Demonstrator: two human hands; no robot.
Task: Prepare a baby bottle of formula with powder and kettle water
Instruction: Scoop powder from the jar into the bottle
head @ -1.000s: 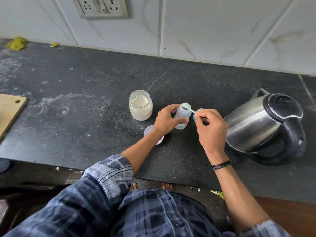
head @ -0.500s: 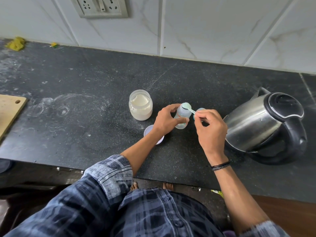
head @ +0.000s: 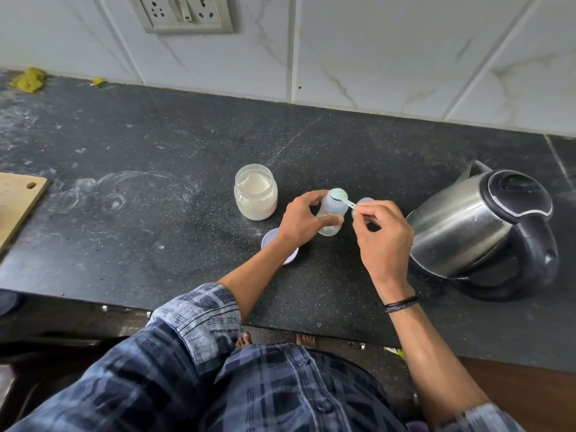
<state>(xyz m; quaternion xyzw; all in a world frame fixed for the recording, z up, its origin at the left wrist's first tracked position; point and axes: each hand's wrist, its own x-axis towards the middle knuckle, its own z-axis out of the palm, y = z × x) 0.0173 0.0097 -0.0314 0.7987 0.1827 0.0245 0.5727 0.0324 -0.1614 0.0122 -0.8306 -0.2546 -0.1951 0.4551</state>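
Note:
A small clear baby bottle stands open on the black counter, and my left hand grips its body. My right hand pinches the handle of a pale green scoop, whose bowl sits tipped over the bottle's mouth. An open jar of white powder stands just left of the bottle. The jar's white lid lies on the counter under my left wrist. A steel kettle with a black lid and handle stands at the right.
A pale green bottle cap peeks out behind my right hand. A wooden cutting board lies at the left edge. A tiled wall with a socket plate backs the counter. Yellow scraps lie at the far left.
The scoop's bowl has turned further over the bottle mouth. Both hands and the bottle have stayed in place.

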